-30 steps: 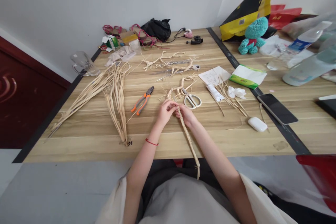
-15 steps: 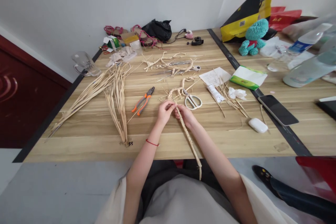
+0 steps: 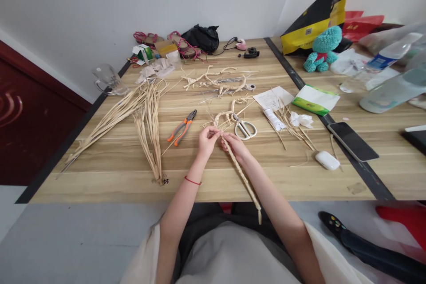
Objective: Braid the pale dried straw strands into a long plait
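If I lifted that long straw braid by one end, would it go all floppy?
Probably not very: the straw braid runs nearly straight past the table edge. It's likely light, since it looks thin. Its narrower tip might bend more easily.

the person's bare left hand point(image 3: 208, 142) and bare right hand point(image 3: 235, 147) cover the upper end of a long tan braided straw cord point(image 3: 242, 175), and its weave beside them is too small to follow. the blades of the white-handled metal scissors point(image 3: 245, 129) are partly hidden by pale twisted straw point(image 3: 223, 115). writing on the white paper sheet point(image 3: 273, 96) is illegibly small. the right edge cuts off a frosted pale-blue bottle point(image 3: 382, 98) and a flat black object point(image 3: 416, 143).
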Available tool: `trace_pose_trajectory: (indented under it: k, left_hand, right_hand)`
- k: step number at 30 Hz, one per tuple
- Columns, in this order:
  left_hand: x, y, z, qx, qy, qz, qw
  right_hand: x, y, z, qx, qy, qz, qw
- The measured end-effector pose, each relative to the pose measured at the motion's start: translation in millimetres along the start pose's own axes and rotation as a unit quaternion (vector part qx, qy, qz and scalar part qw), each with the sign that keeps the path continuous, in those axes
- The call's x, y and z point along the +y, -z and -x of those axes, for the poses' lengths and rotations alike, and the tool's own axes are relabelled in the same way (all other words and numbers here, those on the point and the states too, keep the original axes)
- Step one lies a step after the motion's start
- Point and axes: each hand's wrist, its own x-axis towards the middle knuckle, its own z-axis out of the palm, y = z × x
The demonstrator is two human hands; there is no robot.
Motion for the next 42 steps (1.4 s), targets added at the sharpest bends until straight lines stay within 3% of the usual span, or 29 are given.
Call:
trace_pose_trajectory:
  k: [9, 21, 42]
  left_hand:
    - [-0.4, 1.7, 1.2, -0.019, 0.013, -0.056, 0.998]
    - [-5.7, 5.0, -0.9, -0.033, 0.049, -0.045, 0.997]
    - [-8.7, 4.9, -0.3, -0.037, 0.025, -0.088, 0.995]
  right_hand:
    - [2.5, 1.2, -0.2, 0.011, 0.004, 0.019, 1.000]
    - [2.1, 1.3, -2.5, 0.018, 0.001, 0.019, 1.000]
    - [4.9, 0.9, -0.5, 0.021, 0.023, 0.098, 0.995]
